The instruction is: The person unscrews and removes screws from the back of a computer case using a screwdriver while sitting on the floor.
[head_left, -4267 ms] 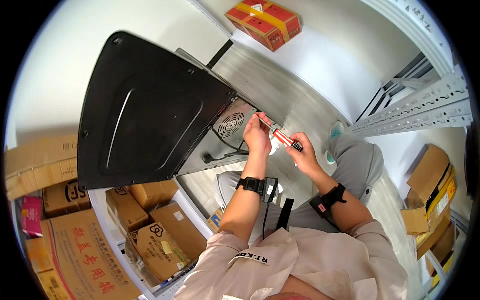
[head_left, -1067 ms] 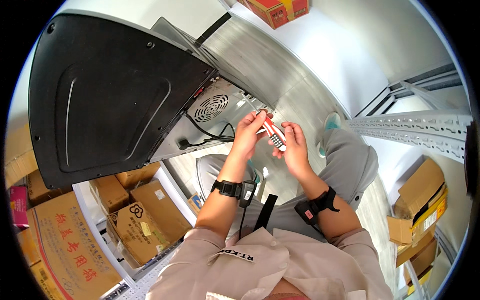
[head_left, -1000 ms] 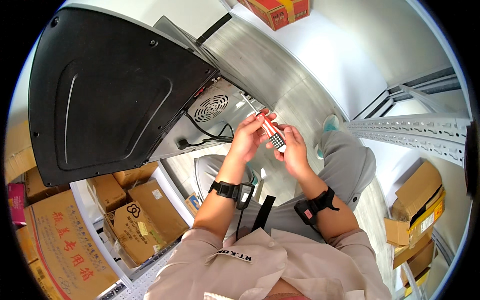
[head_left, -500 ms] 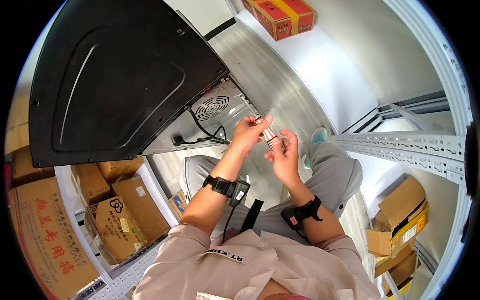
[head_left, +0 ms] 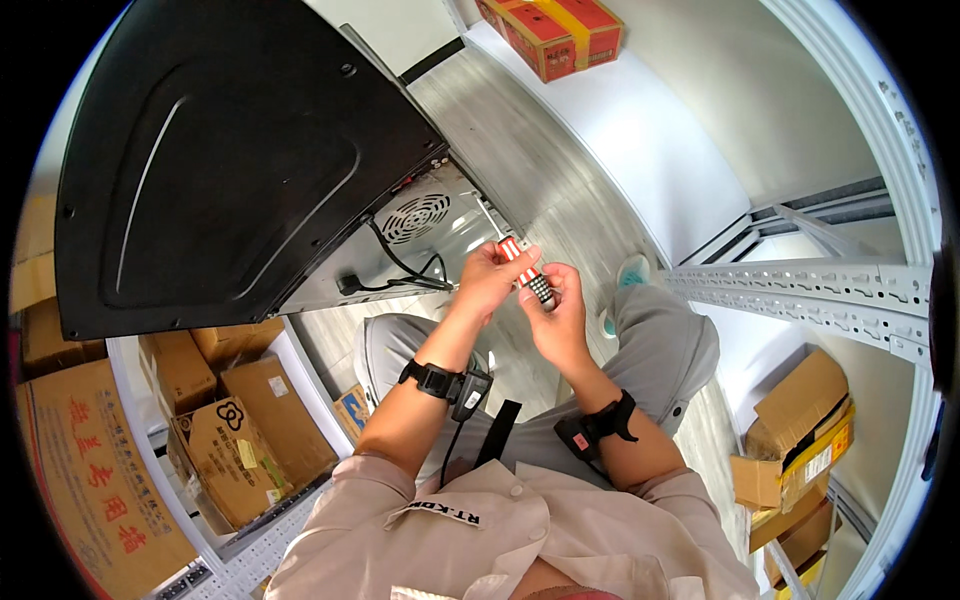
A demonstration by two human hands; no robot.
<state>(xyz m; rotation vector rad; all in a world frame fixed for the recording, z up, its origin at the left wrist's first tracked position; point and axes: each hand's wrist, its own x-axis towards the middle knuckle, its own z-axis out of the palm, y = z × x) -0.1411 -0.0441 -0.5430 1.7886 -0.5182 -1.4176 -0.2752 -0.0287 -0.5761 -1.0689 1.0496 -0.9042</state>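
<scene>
My left hand is closed on the red-and-white striped screwdriver, its thumb across the handle. My right hand grips the lower, black-and-white checked end. The thin shaft points up and away, close to the edge of a silver metal housing with a round slotted vent. A black cable loops over that housing. Left of it stands a large black panel with screws along its rim. Whether the shaft touches a screw I cannot tell.
Several cardboard boxes fill a white shelf at lower left, and opened cartons lie at right. A red taped box sits on a white ledge above the wood-look floor. A perforated metal rail runs along the right. My legs are below me.
Since the oldest frame, my right hand has drawn nearer my left and both now wrap the handle. In the last second both hands shifted slightly down, partly with the camera's view moving.
</scene>
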